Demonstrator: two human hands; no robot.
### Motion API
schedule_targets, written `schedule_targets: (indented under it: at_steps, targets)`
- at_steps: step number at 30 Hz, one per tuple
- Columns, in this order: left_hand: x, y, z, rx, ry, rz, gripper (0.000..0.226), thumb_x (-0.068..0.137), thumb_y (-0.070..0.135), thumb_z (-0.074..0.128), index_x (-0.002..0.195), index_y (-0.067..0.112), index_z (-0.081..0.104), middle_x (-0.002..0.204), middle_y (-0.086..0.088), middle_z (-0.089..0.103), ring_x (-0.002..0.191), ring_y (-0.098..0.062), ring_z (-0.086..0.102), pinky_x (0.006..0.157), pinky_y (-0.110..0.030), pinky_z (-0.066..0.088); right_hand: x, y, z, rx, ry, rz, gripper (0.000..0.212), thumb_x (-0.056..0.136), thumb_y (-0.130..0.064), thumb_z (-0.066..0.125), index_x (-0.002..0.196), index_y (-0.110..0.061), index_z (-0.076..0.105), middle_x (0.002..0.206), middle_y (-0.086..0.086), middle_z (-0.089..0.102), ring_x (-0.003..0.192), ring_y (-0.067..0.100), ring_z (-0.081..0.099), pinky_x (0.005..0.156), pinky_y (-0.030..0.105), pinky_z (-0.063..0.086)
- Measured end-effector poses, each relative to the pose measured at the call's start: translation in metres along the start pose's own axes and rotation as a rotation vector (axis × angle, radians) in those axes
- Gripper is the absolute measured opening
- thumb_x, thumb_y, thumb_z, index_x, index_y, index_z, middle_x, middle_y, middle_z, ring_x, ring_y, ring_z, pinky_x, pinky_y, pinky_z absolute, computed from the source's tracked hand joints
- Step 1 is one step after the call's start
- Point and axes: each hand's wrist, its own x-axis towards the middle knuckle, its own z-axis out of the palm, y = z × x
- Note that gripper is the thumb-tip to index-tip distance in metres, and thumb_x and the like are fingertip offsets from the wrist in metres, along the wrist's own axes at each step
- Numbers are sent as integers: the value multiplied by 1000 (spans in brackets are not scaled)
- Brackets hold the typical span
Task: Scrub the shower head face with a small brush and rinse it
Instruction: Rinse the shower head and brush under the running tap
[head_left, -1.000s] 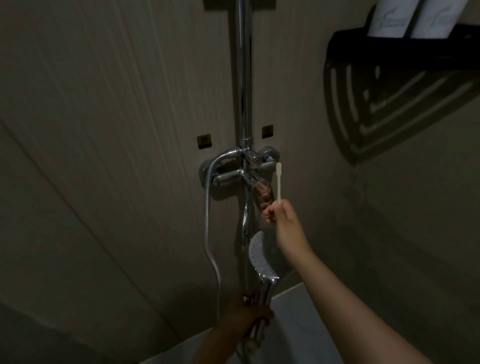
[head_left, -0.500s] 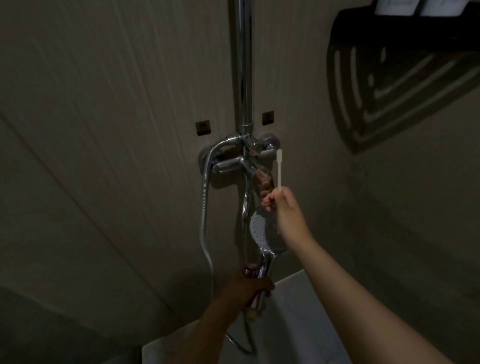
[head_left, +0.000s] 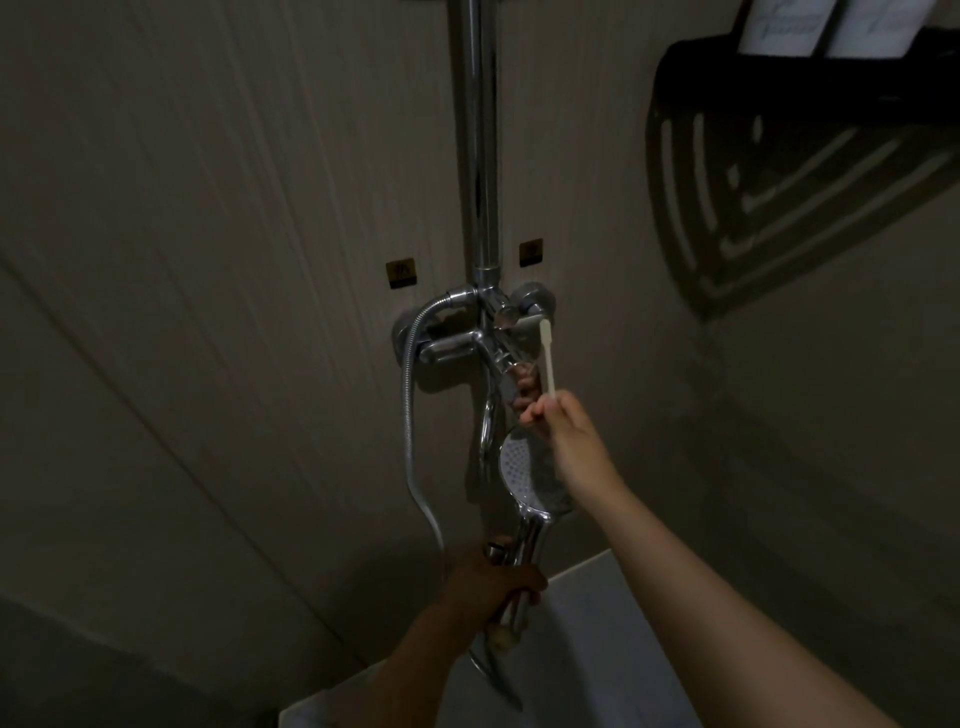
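The right hand is reaching up toward the chrome mixer valve, its fingers pinching the lower end of a small white brush that is pointing nearly straight up, the head end lying in front of the valve's right side. Fingertips are also curling against the lever just below the valve, though the dim light is making the contact hard to judge. The forearm is crossing in front of the right edge of the shower head, whose round white face is turning toward the camera and standing directly below the valve.

The left hand is wrapping tightly around the chrome handle of the shower head, lower in the frame, holding it upright. A ribbed metal hose is looping from the left side of the valve down toward that hand. A vertical chrome riser pipe is running up from the valve along the tiled wall.

At the upper right, a dark corner shelf is carrying 2 white containers and casting a slatted shadow on the wall beneath it.
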Motion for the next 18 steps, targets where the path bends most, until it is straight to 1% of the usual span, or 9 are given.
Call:
schedule_targets:
  at_steps: [2,4,7,8,10,12,14,16,18]
  targets:
    - [0,2,3,10,-8,5,24,63,-5,71,81,5,58,43,-2,59,36,-13,52,40,-22,47,-3,-3,-1,11,13,-2,28,99,-23,37,75,-19,52,96,-1,62,95,13,56,86,28,41]
    - [-1,4,5,35,-20,7,22,61,0,73,76,9,60,44,-1,59,37,-14,52,43,-24,47,-7,-6,-3,-6,23,-13,27,99,-21,38,75,-18,51,83,1,56,79,13,52,74,26,40]
    - [-2,7,9,78,-29,-10,29,46,14,75,73,13,64,47,1,61,45,-15,54,53,-27,46,-12,-9,-8,53,6,-6,26,100,-18,36,77,-16,49,73,2,52,63,10,52,57,18,44]
    - [-2,7,10,83,-27,-17,31,45,15,74,74,13,65,48,2,62,47,-15,55,55,-27,46,-14,-10,-11,53,10,-7,26,100,-18,36,78,-16,49,70,0,51,56,7,51,51,16,43]
    - [-2,9,14,86,-15,-7,31,46,13,73,77,13,65,49,3,63,47,-12,57,53,-25,45,-18,-14,-18,-13,53,-19,24,100,-19,38,81,-17,52,65,-3,51,46,0,48,46,11,40]
    - [-3,13,18,79,-29,30,28,49,8,75,74,11,61,49,3,61,44,-9,57,49,-22,45,-20,-17,-25,-80,105,-41,22,99,-20,40,83,-17,54,62,-5,49,51,-2,47,53,8,40]
    - [-4,19,25,62,-64,64,35,45,9,77,77,4,61,59,-6,63,50,-14,59,52,-24,47,-22,-22,-34,-95,162,-29,22,98,-18,40,81,-17,54,63,-4,48,60,4,49,63,14,41]
    - [-1,24,31,41,-69,101,58,35,17,76,87,-6,62,73,-17,62,62,-24,58,61,-31,49,-24,-28,-44,-100,215,-2,22,98,-16,40,80,-16,51,64,-3,48,62,8,47,63,16,40]
    - [1,28,38,49,-53,136,58,33,20,73,84,-6,64,72,-15,62,67,-24,56,65,-33,48,-26,-35,-57,-125,254,20,19,99,-16,39,83,-13,49,70,-2,48,67,7,47,58,15,38]
